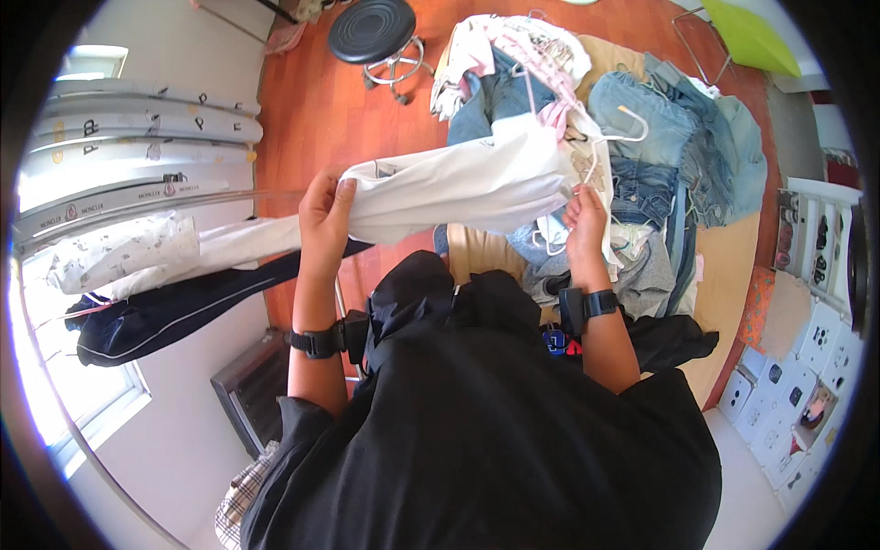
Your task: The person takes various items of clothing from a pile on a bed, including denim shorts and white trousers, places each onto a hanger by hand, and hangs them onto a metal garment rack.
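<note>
A white garment (460,182) with small dark print is stretched between my hands. My left hand (326,206) grips its left end, thumb on top. At its right end, my right hand (586,216) is closed around part of a white clothes hanger (624,136), whose hook points up and away. Whether those fingers also pinch the cloth cannot be made out. Beneath and beyond the right hand lies a heap of clothes, with blue jeans (643,189), a grey knit garment (643,271) and pink and white pieces (522,41).
On my left, a clothes rail (172,206) carries dark trousers (172,309) and pale garments. A black wheeled stool (371,31) stands on the wooden floor ahead. The heap rests on a tan surface (722,275). A green chair (749,38) and white storage cubes (777,399) are to the right.
</note>
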A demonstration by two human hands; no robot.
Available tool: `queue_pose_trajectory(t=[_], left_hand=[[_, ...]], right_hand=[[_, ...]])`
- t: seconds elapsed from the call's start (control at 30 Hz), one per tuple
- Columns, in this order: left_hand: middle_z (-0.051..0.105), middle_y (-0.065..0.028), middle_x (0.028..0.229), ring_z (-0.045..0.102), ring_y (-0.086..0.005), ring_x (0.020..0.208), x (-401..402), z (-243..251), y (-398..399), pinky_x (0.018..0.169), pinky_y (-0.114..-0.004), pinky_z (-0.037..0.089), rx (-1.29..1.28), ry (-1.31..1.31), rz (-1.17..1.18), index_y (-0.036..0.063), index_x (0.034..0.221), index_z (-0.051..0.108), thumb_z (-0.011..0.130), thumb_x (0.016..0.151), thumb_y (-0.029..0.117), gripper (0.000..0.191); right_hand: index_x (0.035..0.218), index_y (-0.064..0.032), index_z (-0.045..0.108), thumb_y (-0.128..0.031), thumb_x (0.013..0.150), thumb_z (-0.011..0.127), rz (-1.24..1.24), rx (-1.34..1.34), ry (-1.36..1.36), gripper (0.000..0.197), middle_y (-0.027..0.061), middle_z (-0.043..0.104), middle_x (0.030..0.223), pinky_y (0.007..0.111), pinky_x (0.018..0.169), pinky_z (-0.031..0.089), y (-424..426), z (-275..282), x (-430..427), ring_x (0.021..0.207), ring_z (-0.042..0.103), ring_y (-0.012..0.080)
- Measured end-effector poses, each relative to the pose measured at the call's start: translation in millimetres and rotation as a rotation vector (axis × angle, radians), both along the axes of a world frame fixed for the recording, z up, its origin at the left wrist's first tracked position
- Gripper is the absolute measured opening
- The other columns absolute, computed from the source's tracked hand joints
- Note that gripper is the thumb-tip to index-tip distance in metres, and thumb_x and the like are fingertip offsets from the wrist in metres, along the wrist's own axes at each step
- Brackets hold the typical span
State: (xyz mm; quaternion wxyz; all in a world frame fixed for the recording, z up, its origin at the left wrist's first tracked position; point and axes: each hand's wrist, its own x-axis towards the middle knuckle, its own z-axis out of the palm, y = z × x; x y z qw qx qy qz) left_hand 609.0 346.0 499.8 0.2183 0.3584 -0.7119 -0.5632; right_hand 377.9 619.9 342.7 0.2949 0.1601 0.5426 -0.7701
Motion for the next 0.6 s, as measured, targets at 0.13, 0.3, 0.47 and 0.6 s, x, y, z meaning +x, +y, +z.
queue_pose_trajectory(t=[0.13,0.3,0.47,0.6], left_hand=[[0.055,0.0027,0.079,0.048,-0.0043,0.074,15.3,-39.8,-23.9,0.067,-0.02,0.038,0.027,-0.043,0.021,0.0022,0.093,0.058,0.055,0.097,0.018,0.017],[0.059,-0.0026,0.083,0.051,-0.0087,0.078,61.0,-129.8,-68.8,0.07,-0.024,0.042,0.021,-0.164,0.039,0.0011,0.1,0.06,0.055,0.094,0.015,0.016],[0.059,-0.0058,0.085,0.052,-0.0121,0.081,73.5,-178.1,-81.0,0.072,-0.027,0.043,0.101,-0.155,0.012,0.0009,0.103,0.058,0.05,0.096,0.015,0.018],[0.059,-0.0055,0.086,0.053,-0.0126,0.082,55.6,-180.7,-81.1,0.075,-0.027,0.044,0.155,-0.109,-0.073,0.0005,0.106,0.057,0.049,0.095,0.014,0.019]], right_hand=[[0.084,-0.0059,0.056,-0.021,0.098,0.053,0.002,0.007,0.18,0.021,-0.0083,0.031,0.058,0.02,0.044,0.019,-13.7,27.6,3.3,0.048,0.026,0.0022],[0.087,-0.0034,0.054,-0.019,0.1,0.05,0.102,0.073,0.372,0.02,-0.0067,0.033,0.061,0.02,0.045,0.02,-39.7,99.9,27.8,0.05,0.028,0.0021],[0.091,-0.0015,0.05,-0.019,0.102,0.045,0.177,0.052,0.597,0.021,-0.0064,0.027,0.059,0.021,0.044,0.02,-57.6,160.2,43.8,0.049,0.025,0.0032],[0.091,-0.0023,0.049,-0.022,0.103,0.042,0.078,-0.037,0.589,0.024,-0.0055,0.025,0.06,0.021,0.044,0.02,-70.8,200.8,52.8,0.049,0.024,0.004]])
